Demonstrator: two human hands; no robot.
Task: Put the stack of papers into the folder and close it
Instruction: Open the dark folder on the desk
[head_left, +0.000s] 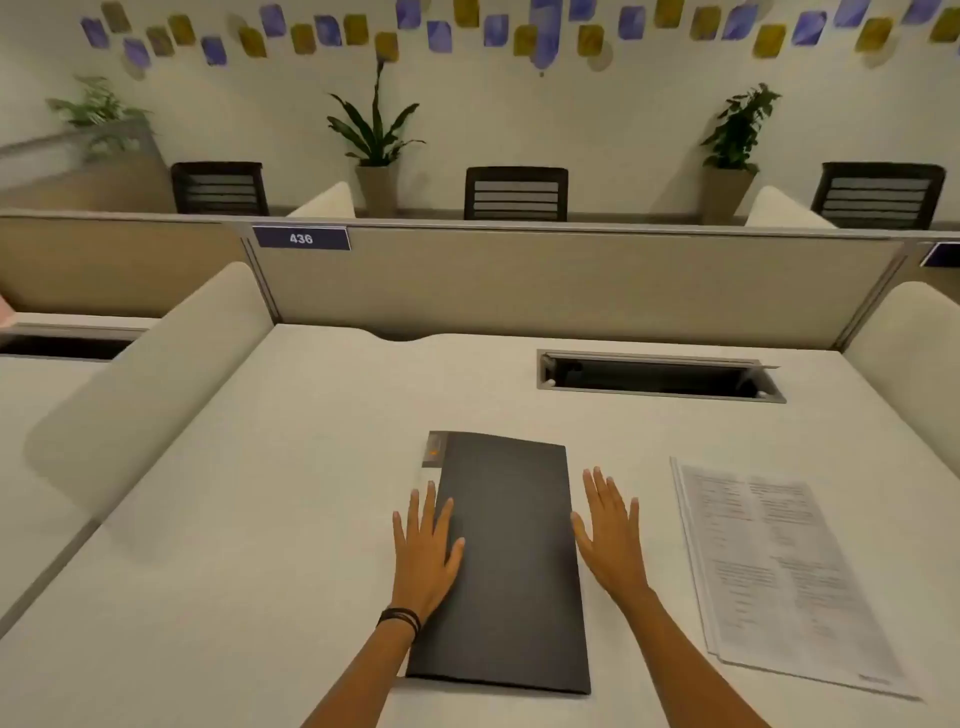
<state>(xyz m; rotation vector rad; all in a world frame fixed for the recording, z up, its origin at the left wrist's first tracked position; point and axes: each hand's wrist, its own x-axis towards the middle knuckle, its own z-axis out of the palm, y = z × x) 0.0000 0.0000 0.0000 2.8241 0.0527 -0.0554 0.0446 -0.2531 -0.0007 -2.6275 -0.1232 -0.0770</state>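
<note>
Broad pale desk (291, 519) filling the lower frame, bounded at the back by a tan partition (545, 280) and at left and right by rounded cream side screens. Open cable tray (660, 376) sunk into the surface right of centre, well apart from everything else. Plenty of bare desk to the left of the folder and above it.

Dark grey folder (511, 561) lying closed and flat at lower centre, long side running away from the viewer, a small grey tab with an orange mark poking out at its top-left corner. Stack of papers (779, 577) printed in two columns, lying flat at lower right, near the folder but apart from it, sheet edges slightly fanned along the left side.

Left hand (426, 556) spread flat, fingers overlapping the folder's left edge, dark bands at the wrist. Right hand (610, 535) spread flat just beside the folder's right edge, holding nothing. Text on the pages too blurred to read; forearms cut off by the bottom edge.
</note>
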